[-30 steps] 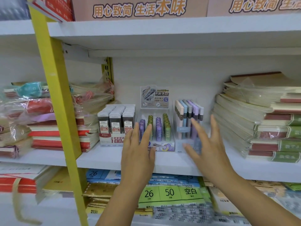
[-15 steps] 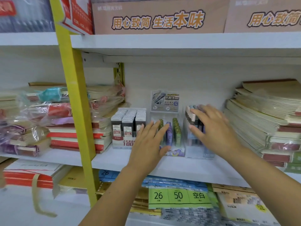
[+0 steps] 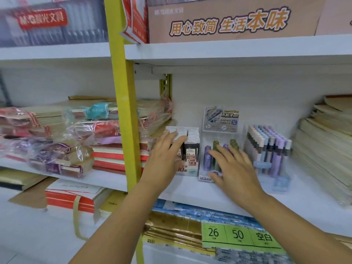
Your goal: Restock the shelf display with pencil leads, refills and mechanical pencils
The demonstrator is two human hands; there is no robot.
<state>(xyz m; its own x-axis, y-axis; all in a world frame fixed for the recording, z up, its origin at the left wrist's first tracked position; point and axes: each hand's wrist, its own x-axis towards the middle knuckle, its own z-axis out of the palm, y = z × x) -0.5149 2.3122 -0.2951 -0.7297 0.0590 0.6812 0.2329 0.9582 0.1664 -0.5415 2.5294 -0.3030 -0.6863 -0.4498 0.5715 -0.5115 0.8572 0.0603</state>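
Note:
Three display boxes stand side by side on the white middle shelf (image 3: 190,191). On the left is a box of black-and-white pencil lead cases (image 3: 192,149). My left hand (image 3: 163,159) lies flat over its front and top, fingers straight. In the middle is a clear box of purple and green refill tubes (image 3: 209,159) with a printed header card (image 3: 221,119). My right hand (image 3: 234,168) rests on the front of it with fingers spread. To the right stands a clear box of pastel mechanical pencils (image 3: 268,149), untouched.
Stacks of notebooks (image 3: 323,145) fill the shelf's right end. Plastic-wrapped notebooks (image 3: 85,134) lie left of the yellow upright post (image 3: 123,111). A cardboard carton (image 3: 228,20) sits on the shelf above. Packs with a green label (image 3: 238,235) lie on the shelf below.
My left hand moved left from the refill box onto the lead case box. My right hand left the mechanical pencil box and came down onto the refill box. The camera moved closer.

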